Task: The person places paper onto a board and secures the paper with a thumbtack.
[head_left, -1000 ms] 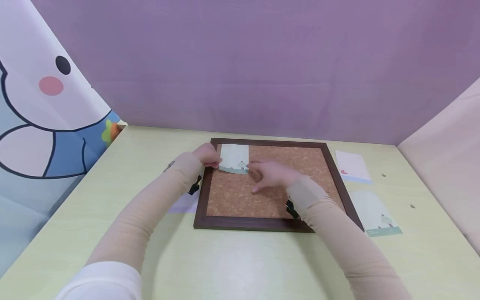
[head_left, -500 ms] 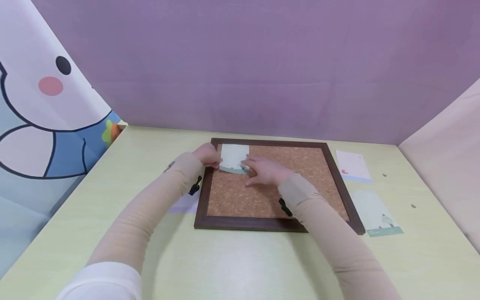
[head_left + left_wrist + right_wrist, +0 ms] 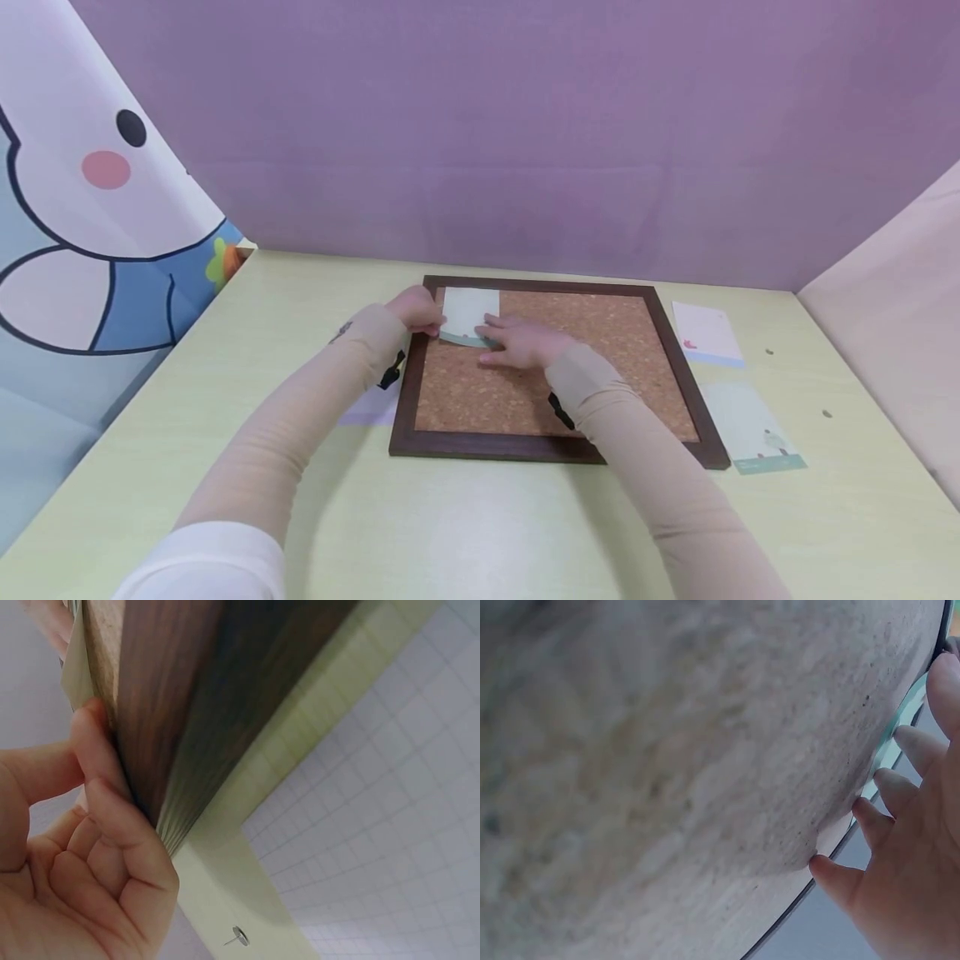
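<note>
A framed cork board (image 3: 480,392) lies on the table. In its far left corner is a pale sheet of notepaper (image 3: 467,307) with a green lower edge that curls slightly up. My left hand (image 3: 418,312) is at the sheet's lower left corner, over the dark frame. The left wrist view shows its thumb and index finger pinching at the paper (image 3: 75,679), other fingers curled in. My right hand (image 3: 521,342) lies over the sheet's lower right corner, fingers spread. Its fingertips (image 3: 889,780) touch the paper and the cork in the right wrist view.
Right of the board lie a pink-and-blue note sheet (image 3: 707,333) and a green-edged one (image 3: 753,429), with small dark bits (image 3: 827,413) beyond. A lilac sheet (image 3: 372,406) sits partly under my left forearm. A thumbtack (image 3: 238,936) lies left of the board. A purple cloth (image 3: 480,150) hangs behind.
My right hand has slid left over the sheet's lower right corner and onto its green edge. The left hand has stayed at the lower left corner.
</note>
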### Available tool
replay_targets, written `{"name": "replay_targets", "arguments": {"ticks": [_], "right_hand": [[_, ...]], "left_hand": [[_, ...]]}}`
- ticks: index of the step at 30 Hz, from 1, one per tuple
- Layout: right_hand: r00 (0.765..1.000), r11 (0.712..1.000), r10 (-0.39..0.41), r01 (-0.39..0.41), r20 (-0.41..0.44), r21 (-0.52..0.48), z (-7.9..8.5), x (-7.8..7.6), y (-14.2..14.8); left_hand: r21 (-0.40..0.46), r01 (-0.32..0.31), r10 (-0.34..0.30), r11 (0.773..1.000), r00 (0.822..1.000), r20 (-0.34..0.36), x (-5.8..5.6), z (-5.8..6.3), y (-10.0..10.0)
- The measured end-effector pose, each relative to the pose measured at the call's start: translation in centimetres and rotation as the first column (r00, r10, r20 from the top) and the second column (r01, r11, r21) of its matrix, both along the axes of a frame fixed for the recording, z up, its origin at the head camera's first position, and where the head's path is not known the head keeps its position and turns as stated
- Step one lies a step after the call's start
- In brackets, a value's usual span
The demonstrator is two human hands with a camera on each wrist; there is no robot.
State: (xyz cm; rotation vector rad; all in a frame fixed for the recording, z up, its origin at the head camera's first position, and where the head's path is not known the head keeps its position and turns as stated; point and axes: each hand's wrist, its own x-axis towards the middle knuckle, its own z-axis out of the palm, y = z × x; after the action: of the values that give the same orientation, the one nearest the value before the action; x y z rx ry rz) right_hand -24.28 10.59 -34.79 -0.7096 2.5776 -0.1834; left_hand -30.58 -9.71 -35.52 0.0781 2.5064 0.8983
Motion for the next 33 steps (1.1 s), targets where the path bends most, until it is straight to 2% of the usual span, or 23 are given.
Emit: {"name": "replay_targets", "arguments": {"ticks": [7, 15, 21, 25, 33], "right_hand": [[1.000, 1.000, -0.012, 0.011, 0.016, 0.027, -0.1, -0.2, -0.2], [0.999, 0.999, -0.028, 0.028, 0.017, 0.021, 0.0, -0.1, -0.5], [0.996, 0.998, -0.062, 0.062, 0.056, 0.000, 0.3, -0.1, -0.7], [0.995, 0.997, -0.078, 0.078, 0.058, -0.001, 0.5, -0.1, -0.8], [0.994, 0.996, -0.086, 0.087, 0.065, -0.005, 0.6, -0.2, -1.0]], "left_hand": [[-0.024, 0.011, -0.011, 1.000, 1.000, -0.010, -0.2, -0.2, 0.0], [-0.002, -0.005, 0.005, 1.000, 1.000, 0.009, 0.3, 0.3, 0.0], [-0.092, 0.091, -0.090, 0.992, 0.996, 0.015, 0.1, 0.6, 0.0], [-0.117, 0.135, -0.135, 0.984, 0.991, 0.004, 0.1, 1.0, 0.1], [-0.111, 0.140, -0.140, 0.984, 0.990, 0.010, -0.4, 1.2, -0.9]]}}
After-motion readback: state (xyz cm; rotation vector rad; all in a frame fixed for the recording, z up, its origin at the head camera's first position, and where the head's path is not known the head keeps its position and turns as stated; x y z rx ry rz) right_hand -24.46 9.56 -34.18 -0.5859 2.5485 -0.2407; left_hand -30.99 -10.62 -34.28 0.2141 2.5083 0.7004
